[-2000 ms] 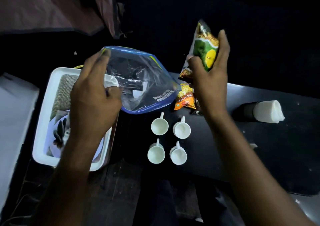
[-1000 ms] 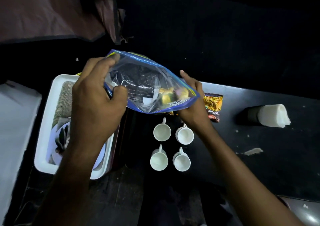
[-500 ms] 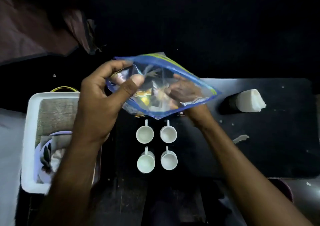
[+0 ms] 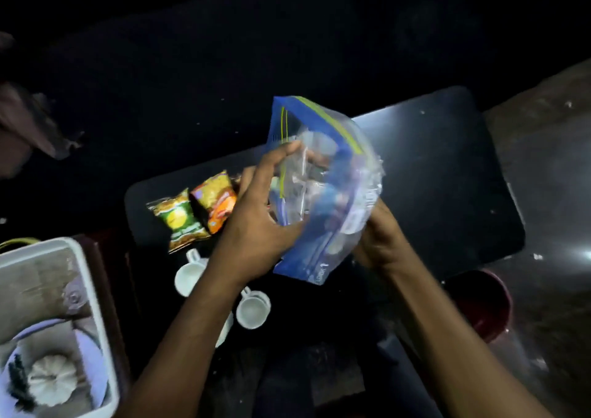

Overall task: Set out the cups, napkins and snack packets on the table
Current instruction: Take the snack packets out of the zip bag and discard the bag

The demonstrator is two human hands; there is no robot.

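A clear zip bag (image 4: 323, 193) with a blue edge hangs above the dark table (image 4: 447, 177). My left hand (image 4: 259, 219) grips its left side and my right hand (image 4: 380, 241) holds it from below on the right. Two snack packets lie on the table to the left: a green and yellow one (image 4: 177, 219) and an orange one (image 4: 217, 204). White cups stand near the front edge; one (image 4: 188, 275) is left of my left forearm, another (image 4: 252, 310) right of it, and others are hidden under the arm. The napkins are not in sight.
A white plastic bin (image 4: 96, 305) stands on the floor at the lower left with a plate and a small white pumpkin-like thing (image 4: 51, 379) inside. A dark red bucket (image 4: 483, 305) sits under the table's right front corner. Beyond the table all is dark.
The view has swung right. My right hand has come out of the bag and now holds it from below. Two packets now lie side by side on the table's left part.
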